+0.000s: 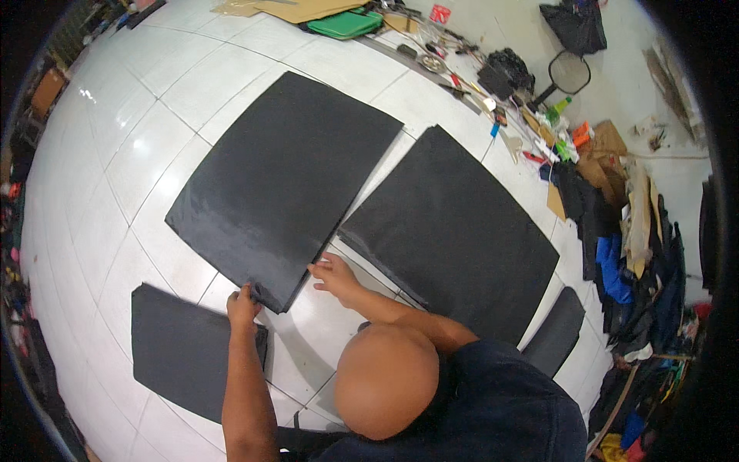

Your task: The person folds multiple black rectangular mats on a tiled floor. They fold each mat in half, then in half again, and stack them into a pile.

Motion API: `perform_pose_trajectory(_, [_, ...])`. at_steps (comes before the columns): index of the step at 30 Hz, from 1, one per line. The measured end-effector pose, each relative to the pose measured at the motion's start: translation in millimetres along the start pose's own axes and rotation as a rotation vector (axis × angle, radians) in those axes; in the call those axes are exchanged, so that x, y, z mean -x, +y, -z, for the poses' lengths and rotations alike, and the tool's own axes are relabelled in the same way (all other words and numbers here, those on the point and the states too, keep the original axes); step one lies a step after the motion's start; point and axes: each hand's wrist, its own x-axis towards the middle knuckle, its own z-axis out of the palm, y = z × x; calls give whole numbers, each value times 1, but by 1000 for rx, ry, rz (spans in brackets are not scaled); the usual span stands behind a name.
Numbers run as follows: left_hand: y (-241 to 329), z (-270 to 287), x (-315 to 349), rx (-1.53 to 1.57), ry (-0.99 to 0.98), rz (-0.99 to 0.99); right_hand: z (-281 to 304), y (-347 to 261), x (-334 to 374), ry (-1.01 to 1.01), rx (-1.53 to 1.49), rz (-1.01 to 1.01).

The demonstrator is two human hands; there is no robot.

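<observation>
A large black sheet (pixel 289 169) with a smooth, slightly shiny surface lies flat on the white tiles, its edges looking layered. At its near-left corner, my left hand (pixel 242 308) is closed, with the thumb and fingers gripping the edge. My right hand (pixel 336 279) rests its fingertips against the right edge close to the near corner, fingers apart. To the right lies another large black piece (pixel 454 231), a narrow gap away. A smaller black piece (pixel 181 350) lies beneath my left forearm, partly hidden by it.
One more small black piece (pixel 556 331) lies at the right, partly hidden. Tools, bottles and scraps clutter the floor along the wall, near a black-framed racket (pixel 570 73). Dark cloth hangs and heaps at the far right, with a blue cloth (pixel 613 269). Brown cardboard (pixel 308 9) and a green folded item (pixel 345 24) lie at the back.
</observation>
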Motion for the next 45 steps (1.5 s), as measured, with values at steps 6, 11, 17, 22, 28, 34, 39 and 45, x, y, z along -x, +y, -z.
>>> perform_pose_trajectory(6, [-12, 6, -22, 44, -91, 5, -8, 11, -27, 110, 16, 61])
perform_pose_trajectory(11, [-8, -1, -11, -43, -15, 25, -21, 16, -28, 195, 150, 70])
perform_pose_trajectory(17, [-18, -15, 7, -149, 56, -277, -26, 29, -5, 351, 438, 474])
perform_pose_trajectory(22, [-9, -12, 7, -118, -16, -189, -28, 45, -21, 179, 188, 239])
perform_pose_trajectory(28, [1, -13, 14, -181, -21, -131, -26, 29, -26, 86, -43, 74])
perform_pose_trajectory(34, [-9, -1, 1, -34, -30, -83, -42, -4, -16, 117, -147, -38])
perform_pose_trajectory(39, [-4, 17, -13, -203, -72, -23, -66, -17, -21, 93, -365, -127])
perform_pose_trajectory(45, [31, 23, 0, 370, -22, 216, -70, -37, -31, -197, -441, -74])
